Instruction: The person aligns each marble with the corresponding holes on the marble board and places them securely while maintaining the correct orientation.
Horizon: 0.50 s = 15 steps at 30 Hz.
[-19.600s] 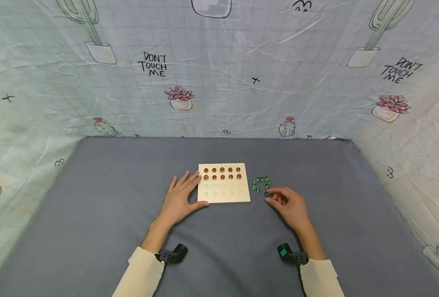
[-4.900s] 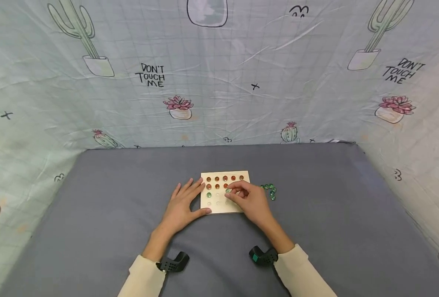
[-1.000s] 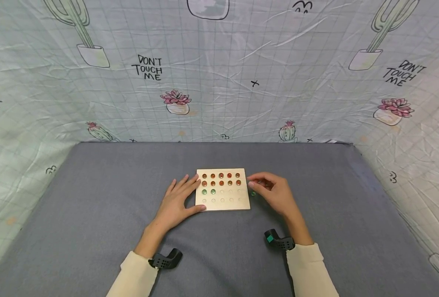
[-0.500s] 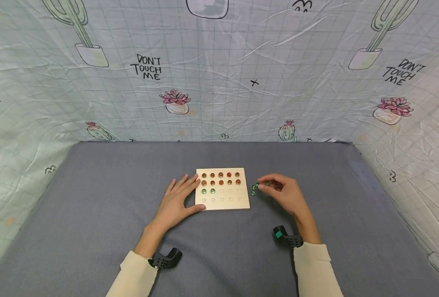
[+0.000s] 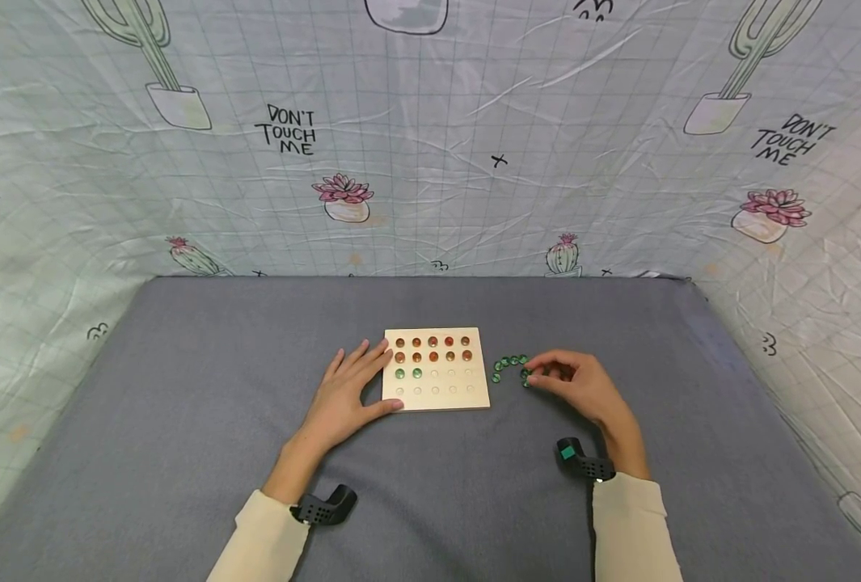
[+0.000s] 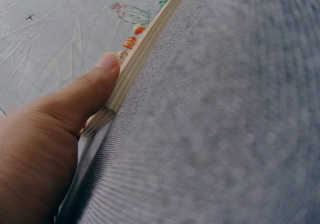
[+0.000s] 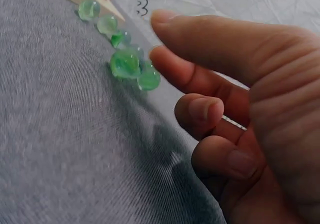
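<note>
A pale wooden board with rows of round hollows lies mid-table. Orange-brown marbles fill its two far rows; two green marbles sit at the left of the third row. My left hand lies along the board's left side, its thumb on the near corner and fingertips at the left edge. Several loose green marbles form an arc right of the board. My right hand hovers at the arc's right end. In the right wrist view, thumb and forefinger stand apart beside the green marbles, nothing between them.
A grey cloth covers the table. Printed fabric hangs behind and at both sides. Black wrist cameras are strapped on both forearms.
My right hand has shifted right, from beside the board to the arc's far end, uncovering the loose marbles. Since the oldest frame, two green marbles have come onto the board. The left hand stays.
</note>
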### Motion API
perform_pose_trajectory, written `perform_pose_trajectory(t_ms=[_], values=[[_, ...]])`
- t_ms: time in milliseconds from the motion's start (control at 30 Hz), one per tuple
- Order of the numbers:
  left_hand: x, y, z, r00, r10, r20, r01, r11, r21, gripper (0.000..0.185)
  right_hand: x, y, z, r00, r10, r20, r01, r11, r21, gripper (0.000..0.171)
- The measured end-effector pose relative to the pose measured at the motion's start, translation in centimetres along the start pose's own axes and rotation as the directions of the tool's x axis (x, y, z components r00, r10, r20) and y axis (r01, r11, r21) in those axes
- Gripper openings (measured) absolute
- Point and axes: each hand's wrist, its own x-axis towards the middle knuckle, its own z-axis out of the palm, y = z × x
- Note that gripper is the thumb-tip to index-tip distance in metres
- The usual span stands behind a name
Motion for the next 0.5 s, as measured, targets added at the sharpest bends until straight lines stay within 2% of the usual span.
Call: perform_pose_trajectory(t_ms=[500], values=[[0.09, -0.12, 0.01, 1.000, -0.012, 0.019, 0.012, 1.000, 0.000, 0.082, 0.17, 1.10, -0.22, 0.996, 0.022, 0.082, -0.021, 1.000, -0.005, 0.019]])
